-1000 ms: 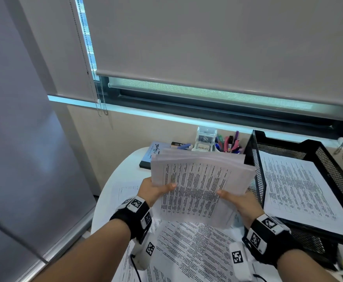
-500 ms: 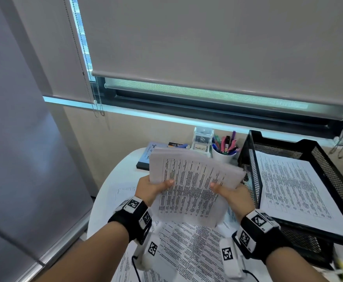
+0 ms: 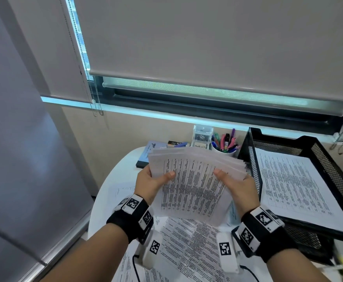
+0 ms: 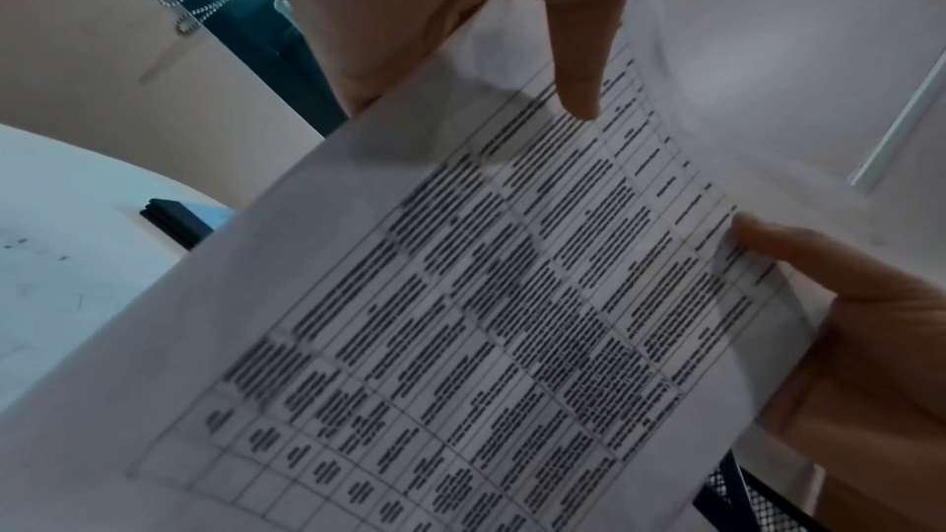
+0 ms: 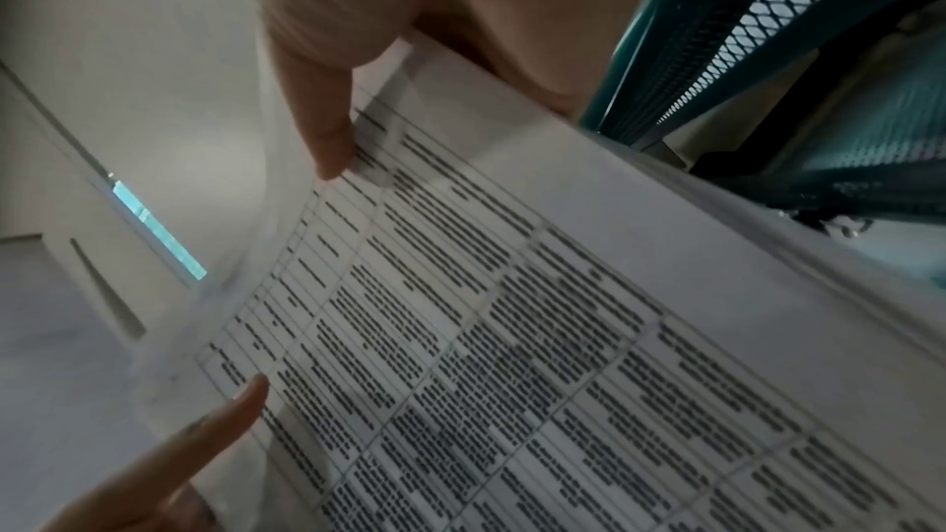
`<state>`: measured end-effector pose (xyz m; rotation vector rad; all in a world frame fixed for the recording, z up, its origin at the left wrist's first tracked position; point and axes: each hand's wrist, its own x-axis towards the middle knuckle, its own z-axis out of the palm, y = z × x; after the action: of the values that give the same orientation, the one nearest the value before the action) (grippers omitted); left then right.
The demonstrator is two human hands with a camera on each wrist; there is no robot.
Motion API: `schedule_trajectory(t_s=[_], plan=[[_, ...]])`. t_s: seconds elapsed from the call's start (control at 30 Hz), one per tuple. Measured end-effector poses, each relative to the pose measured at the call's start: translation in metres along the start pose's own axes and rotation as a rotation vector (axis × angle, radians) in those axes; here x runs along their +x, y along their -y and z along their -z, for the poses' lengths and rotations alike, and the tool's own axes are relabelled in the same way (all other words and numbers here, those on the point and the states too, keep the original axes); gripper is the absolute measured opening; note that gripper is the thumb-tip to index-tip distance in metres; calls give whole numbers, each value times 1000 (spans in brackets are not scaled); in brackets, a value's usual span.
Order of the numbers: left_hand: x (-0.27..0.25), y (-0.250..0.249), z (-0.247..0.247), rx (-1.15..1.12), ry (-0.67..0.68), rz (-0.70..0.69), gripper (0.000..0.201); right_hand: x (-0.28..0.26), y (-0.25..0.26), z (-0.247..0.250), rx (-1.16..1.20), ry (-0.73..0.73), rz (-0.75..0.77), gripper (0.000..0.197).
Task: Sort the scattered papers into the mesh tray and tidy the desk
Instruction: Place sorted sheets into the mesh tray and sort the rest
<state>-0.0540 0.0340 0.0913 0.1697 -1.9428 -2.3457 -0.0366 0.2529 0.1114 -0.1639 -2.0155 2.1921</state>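
A stack of printed sheets (image 3: pixel 195 180) is held up above the white desk (image 3: pixel 121 163), its top edges fanned. My left hand (image 3: pixel 153 181) grips its left edge, thumb on the front page; my right hand (image 3: pixel 234 185) grips the right edge the same way. Both wrist views show the printed page (image 4: pixel 486 298) (image 5: pixel 512 338) close up with a thumb on it. The black mesh tray (image 3: pixel 249 159) stands just right of the stack and holds printed papers (image 3: pixel 296 186). More loose sheets (image 3: pixel 188 247) lie on the desk under my wrists.
Behind the stack are a blue notebook (image 3: pixel 149 153), a clear plastic holder (image 3: pixel 202 137) and a white cup of pens (image 3: pixel 226 144). Another sheet (image 3: pixel 123 190) lies at the desk's left. A window sill and wall close the far side.
The stack has tilted, its right side dropping toward the tray, and its top edges have fanned out. Both hands keep their grip on its sides.
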Motion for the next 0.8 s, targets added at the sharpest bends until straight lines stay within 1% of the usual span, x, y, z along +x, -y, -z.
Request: schedule_trajectory(t_s=[0.07, 0.13, 0.17, 0.23, 0.3, 0.37, 0.47, 0.57, 0.63, 0.7, 0.73, 0.8], plan=[[1, -1, 0, 15, 16, -10, 34, -2, 3, 2, -9, 26, 45, 34], [1, -1, 0, 32, 29, -10, 32, -2, 8, 2, -22, 16, 83, 50], [1, -2, -1, 36, 32, -11, 30, -2, 11, 1, -27, 4, 95, 52], [2, -2, -2, 43, 34, -11, 27, -1, 17, 1, -17, -3, 107, 44], [2, -2, -2, 62, 40, -10, 25, 2, 21, -1, 10, -21, 80, 30], [2, -1, -1, 68, 45, -6, 25, 3, 23, -2, 16, -50, 70, 23], [2, 1, 1, 74, 45, 5, 25, 4, 24, -2, 21, -66, 114, 20], [4, 3, 3, 75, 52, 27, 22, 1, 18, 1, -36, -23, 180, 20], [5, 4, 4, 61, 43, 50, 19, -3, 13, 1, -82, 40, 139, 25], [5, 4, 3, 45, 31, 60, 18, -6, 6, 1, -108, 99, 49, 31], [6, 3, 2, 44, 27, 56, 18, -5, 4, 1, -134, 99, 18, 30], [5, 0, 1, 43, 22, 25, 18, -2, 2, 3, -145, 53, -10, 26]])
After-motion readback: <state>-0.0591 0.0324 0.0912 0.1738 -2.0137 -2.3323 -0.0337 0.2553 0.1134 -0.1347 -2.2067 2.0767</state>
